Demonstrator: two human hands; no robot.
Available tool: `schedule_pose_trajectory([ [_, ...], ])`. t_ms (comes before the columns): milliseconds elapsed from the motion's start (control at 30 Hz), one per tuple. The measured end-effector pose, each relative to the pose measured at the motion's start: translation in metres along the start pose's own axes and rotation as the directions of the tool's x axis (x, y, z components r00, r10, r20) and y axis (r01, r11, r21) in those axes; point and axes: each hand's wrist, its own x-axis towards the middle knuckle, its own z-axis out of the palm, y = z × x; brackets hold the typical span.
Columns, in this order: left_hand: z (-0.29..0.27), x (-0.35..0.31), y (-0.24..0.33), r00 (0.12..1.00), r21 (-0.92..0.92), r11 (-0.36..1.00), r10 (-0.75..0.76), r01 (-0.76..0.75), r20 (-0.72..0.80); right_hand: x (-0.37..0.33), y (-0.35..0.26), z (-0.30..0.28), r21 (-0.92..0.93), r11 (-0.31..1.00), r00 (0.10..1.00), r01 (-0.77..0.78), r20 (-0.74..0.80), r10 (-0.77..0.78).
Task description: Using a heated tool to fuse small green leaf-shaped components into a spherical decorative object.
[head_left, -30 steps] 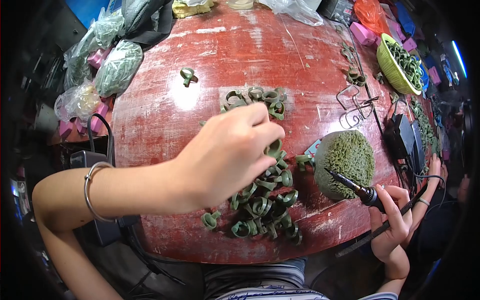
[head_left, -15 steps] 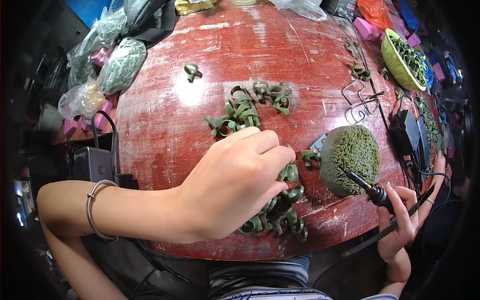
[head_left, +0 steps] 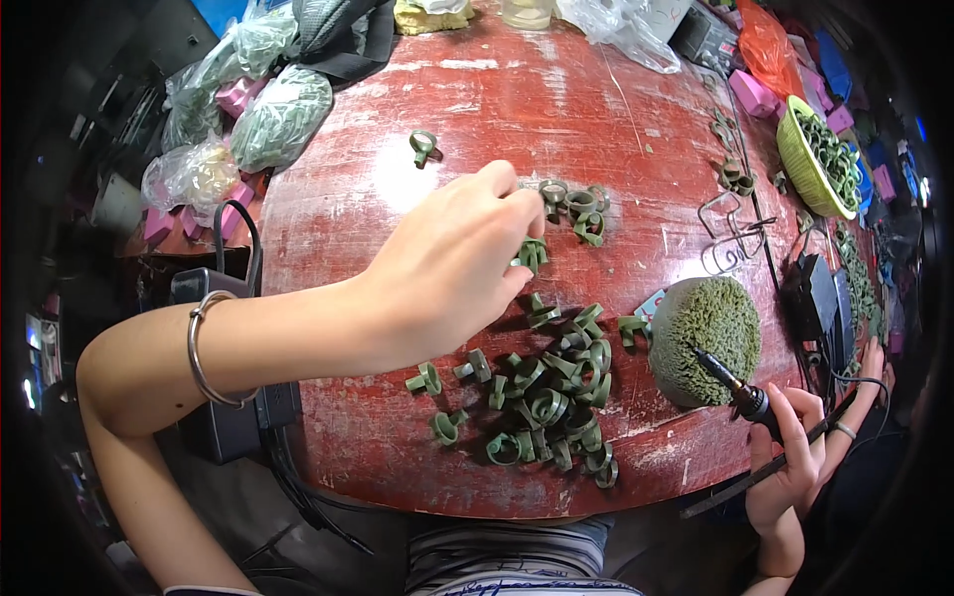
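Over the far cluster of green rings (head_left: 554, 196), my left hand (head_left: 452, 263) has its fingers curled and closed, with a green ring (head_left: 534, 255) at the thumb and fingertips. My left palm and wrist hide part of that cluster. Nearer to me lies a larger pile of green rings (head_left: 547, 402). My right hand (head_left: 792, 452) grips a soldering iron (head_left: 752, 401), and a dark narrow strip (head_left: 765, 462) runs across the same hand. The iron's tip points at a round grey-green tub (head_left: 676, 343) with a rough, crumbly green top.
One green ring (head_left: 422, 146) lies apart at the far left. A bent wire stand (head_left: 733, 243) and a black box (head_left: 810, 293) sit right of the tub. Farther right is a yellow-green basket (head_left: 800, 164) of green rings. Plastic bags (head_left: 283, 117) crowd the left edge.
My left hand has moved away from me, from the near pile to the far cluster, uncovering the near pile. My right hand still holds the soldering iron by the tub. The whole view has shifted slightly.
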Motion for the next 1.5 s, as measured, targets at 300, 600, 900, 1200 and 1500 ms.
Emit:
schedule_pose_trajectory([
  [300,0.01,-0.002,-0.003,0.976,-0.058,0.985,0.169,-0.162,0.135,0.015,-0.017,0.021,0.123,0.987,0.995,-0.1,-0.018,0.103],
  [600,-0.03,-0.013,0.004,0.979,-0.024,0.991,-0.13,0.135,0.16,0.0,-0.031,0.048,0.279,0.939,0.975,-0.2,-0.035,0.218],
  [900,-0.021,-0.012,-0.018,0.985,-0.184,0.975,-0.101,0.126,0.141,-0.008,-0.038,0.065,0.288,0.942,0.973,-0.173,-0.099,0.209],
  [1200,-0.016,-0.016,-0.011,0.968,-0.009,1.0,0.007,-0.005,0.253,-0.015,-0.045,0.072,0.35,0.895,0.934,-0.277,-0.12,0.336],
  [1500,-0.026,-0.016,-0.005,0.923,0.026,1.0,-0.021,0.011,0.384,-0.013,-0.043,0.074,0.357,0.896,0.932,-0.265,-0.145,0.334],
])
